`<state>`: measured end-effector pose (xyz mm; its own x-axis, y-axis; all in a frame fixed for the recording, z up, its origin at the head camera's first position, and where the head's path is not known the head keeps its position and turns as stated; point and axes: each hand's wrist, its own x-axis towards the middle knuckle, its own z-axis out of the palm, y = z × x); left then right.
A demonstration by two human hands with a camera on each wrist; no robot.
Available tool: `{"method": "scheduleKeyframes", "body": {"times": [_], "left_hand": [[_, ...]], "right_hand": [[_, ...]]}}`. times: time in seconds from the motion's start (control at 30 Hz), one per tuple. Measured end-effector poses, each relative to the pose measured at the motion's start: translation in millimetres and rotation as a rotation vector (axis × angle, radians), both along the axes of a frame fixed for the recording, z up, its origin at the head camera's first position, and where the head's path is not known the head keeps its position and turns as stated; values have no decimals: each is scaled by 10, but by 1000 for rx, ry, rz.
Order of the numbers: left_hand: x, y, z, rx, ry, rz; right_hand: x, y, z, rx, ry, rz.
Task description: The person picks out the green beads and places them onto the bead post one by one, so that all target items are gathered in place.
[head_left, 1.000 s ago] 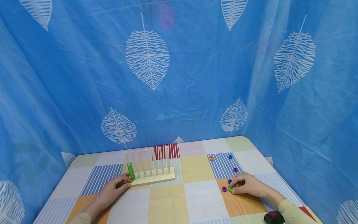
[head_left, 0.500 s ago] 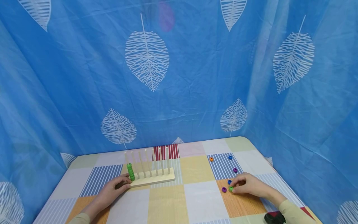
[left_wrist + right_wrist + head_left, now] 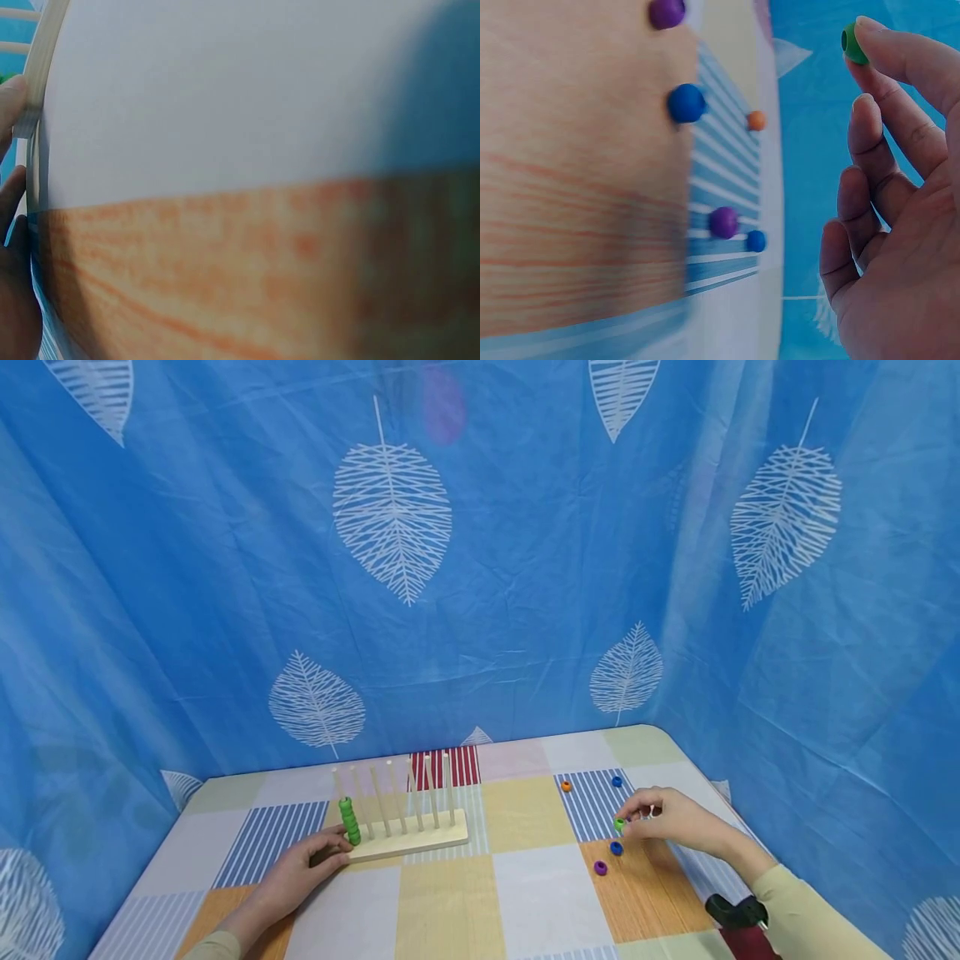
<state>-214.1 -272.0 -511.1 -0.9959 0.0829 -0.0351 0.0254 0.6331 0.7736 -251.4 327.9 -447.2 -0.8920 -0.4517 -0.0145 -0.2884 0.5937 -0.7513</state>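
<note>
At the left of the table my left hand (image 3: 303,872) grips the left end of a wooden peg rack (image 3: 420,841), thumb in front. The rack has several upright pegs, and its leftmost one carries a stack of green beads (image 3: 349,821). Only the rack's edge (image 3: 46,52) and a few fingertips show in the left wrist view. Over at the right, my right hand (image 3: 678,818) pinches a green bead (image 3: 853,43) between thumb and index finger, raised above the table. Its other fingers curl loosely. The bead's hole is visible in the right wrist view.
Below the right hand lie a blue bead (image 3: 616,848) and a purple bead (image 3: 601,867). Farther back are an orange bead (image 3: 566,787) and another blue bead (image 3: 617,782). The hand hides a second purple bead (image 3: 724,223) from the head view. A blue curtain (image 3: 480,610) surrounds the table.
My right hand has lifted the green bead off the table, moving it up and slightly away from me. My left hand and the rack have stayed put.
</note>
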Motion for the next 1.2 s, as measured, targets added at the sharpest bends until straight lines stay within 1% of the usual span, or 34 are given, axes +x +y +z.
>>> {"method": "scheduleKeyframes", "body": {"times": [0.27,0.37,0.47,0.57,0.7,0.8,0.97,1.2], "left_hand": [[2,-1,-11,-4,11,-3],[4,-2,-10,-2,8,-4],[-1,-2,-7,-9,6,0],[-10,-3,-6,-15,9,-1],[-11,-11,-12,-8,16,-6],[-8,-10,-13,1,20,-10],[-10,-9,-14,9,16,-10],[-13,-4,-4,0,-1,6]], "right_hand": [[-39,-59,235,6,82,5],[-56,-102,316,21,118,-5],[-89,-158,397,33,154,-23],[-139,-212,484,28,177,-17],[-223,-288,636,-16,173,26],[-276,-331,760,-25,159,40],[-349,-401,934,-15,157,31],[-437,-530,1102,-45,185,32]]}}
